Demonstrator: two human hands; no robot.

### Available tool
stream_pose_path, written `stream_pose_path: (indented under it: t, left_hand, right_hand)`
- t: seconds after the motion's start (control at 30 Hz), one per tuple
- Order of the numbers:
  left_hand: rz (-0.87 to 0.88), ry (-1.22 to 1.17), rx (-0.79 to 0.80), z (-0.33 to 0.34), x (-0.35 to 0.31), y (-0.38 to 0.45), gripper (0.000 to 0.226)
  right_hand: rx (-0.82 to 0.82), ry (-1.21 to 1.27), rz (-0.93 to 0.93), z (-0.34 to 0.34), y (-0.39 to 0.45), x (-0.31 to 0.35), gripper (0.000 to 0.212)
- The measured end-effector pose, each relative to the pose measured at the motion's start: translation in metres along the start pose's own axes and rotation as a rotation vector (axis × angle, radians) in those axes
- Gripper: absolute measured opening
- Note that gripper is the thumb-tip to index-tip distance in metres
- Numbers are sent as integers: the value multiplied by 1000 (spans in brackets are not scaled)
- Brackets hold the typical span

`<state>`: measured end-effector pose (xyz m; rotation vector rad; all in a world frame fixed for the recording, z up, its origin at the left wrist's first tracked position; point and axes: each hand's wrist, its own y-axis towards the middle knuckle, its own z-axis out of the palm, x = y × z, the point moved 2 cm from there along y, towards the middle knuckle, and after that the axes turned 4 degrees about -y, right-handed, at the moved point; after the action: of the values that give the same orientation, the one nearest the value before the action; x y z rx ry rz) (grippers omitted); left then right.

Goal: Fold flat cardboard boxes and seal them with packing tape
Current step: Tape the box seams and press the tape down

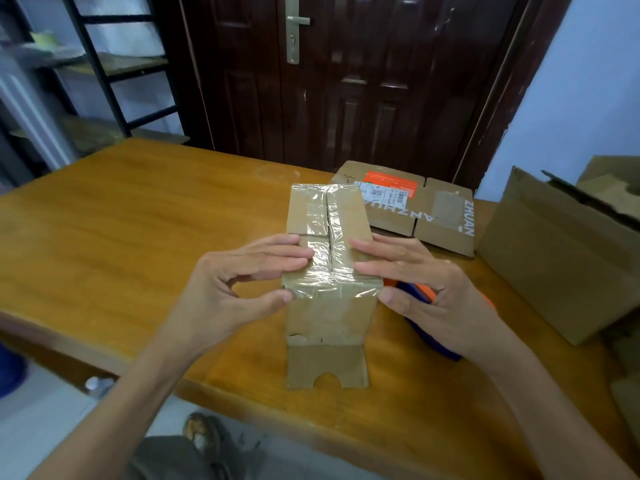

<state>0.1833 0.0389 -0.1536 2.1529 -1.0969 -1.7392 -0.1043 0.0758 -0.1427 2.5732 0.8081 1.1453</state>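
Small brown box (329, 237) upright, top seam under wrinkled clear tape; left hand (239, 275), right hand (426, 282) flat-fingered, pressing tape.

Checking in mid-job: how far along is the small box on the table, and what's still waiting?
Done: the small cardboard box stands folded, clear packing tape along its top seam and over the near edge. In hand: left hand and right hand press the tape down with straight fingers. Left: its bottom flap lies open on the wooden table, and a flattened printed box behind is unfolded.
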Motion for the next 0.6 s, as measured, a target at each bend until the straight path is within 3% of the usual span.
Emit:
stream_pose_path:
  t: [0.13, 0.27, 0.4, 0.53, 0.6]
  left_hand:
    - [25, 25, -113, 14, 1, -6, 39]
    - [-16, 11, -87, 11, -1, -9, 42]
    - [-28, -27, -112, 13, -9, -8, 65]
    - [6, -68, -266, 22, -12, -6, 34]
    - [5, -56, -281, 26, -11, -7, 31]
  right_hand:
    - [-79, -54, -59, 5, -1, -2, 40]
    - [-56, -13, -86, 3, -4, -2, 37]
    - [-145, -15, -87, 3, 2, 5, 42]
    - [-228, -64, -82, 9, 4, 6, 38]
    - [-229, -55, -88, 10, 3, 4, 34]
